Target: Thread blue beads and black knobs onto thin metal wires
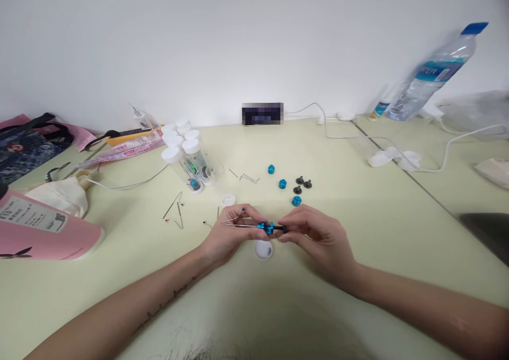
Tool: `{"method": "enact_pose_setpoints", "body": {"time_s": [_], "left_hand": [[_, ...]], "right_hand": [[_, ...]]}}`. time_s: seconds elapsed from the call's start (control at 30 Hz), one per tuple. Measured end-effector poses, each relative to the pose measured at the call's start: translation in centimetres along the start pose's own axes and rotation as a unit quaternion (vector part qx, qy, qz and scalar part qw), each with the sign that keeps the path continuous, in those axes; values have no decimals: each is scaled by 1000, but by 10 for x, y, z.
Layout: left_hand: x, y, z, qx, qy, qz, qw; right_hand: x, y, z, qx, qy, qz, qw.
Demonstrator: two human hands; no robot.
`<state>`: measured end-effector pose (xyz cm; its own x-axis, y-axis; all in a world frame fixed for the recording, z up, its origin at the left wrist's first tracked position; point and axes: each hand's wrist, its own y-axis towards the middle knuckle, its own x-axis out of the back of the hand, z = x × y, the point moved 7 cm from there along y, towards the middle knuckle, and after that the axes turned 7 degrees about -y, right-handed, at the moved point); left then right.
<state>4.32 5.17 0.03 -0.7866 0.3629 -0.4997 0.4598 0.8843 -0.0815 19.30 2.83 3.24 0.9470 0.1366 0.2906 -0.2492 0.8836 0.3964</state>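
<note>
Both my hands meet over the pale green table (358,233) near its middle. My left hand (230,235) is closed, pinching a thin bent metal wire (234,221) beside a small blue metal nut (265,227). My right hand (314,238) is closed on the black end of the same little blue and black assembly. Just below them lies a white cap (263,249). Loose blue nuts (282,183) and black screws (303,182) lie just beyond my hands.
Several clear vials with white lids (186,158) stand at centre left, with bent wires (175,209) lying near them. Pink packages (43,227) and bags sit at the left. A water bottle (435,73) and white cables (397,156) are at the right.
</note>
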Motion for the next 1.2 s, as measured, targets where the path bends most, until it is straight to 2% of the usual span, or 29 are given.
{"method": "enact_pose_setpoints", "body": {"time_s": [0.2,0.37,0.63,0.9,1.2], "left_hand": [[1,0,0,0,2,-4,1000],[2,1,0,4,8,-10,1000],[3,1,2,13,11,-6,1000],[3,1,5,24,-5,-7,1000],[6,2,7,33,-34,-35,998]], "right_hand": [[-1,-1,-6,-34,6,3,999],[-2,0,-8,-90,20,11,996],[-7,-4,-16,-140,75,33,987],[-10,-3,-19,-154,127,40,979],[-13,0,-21,-141,127,65,980]]}}
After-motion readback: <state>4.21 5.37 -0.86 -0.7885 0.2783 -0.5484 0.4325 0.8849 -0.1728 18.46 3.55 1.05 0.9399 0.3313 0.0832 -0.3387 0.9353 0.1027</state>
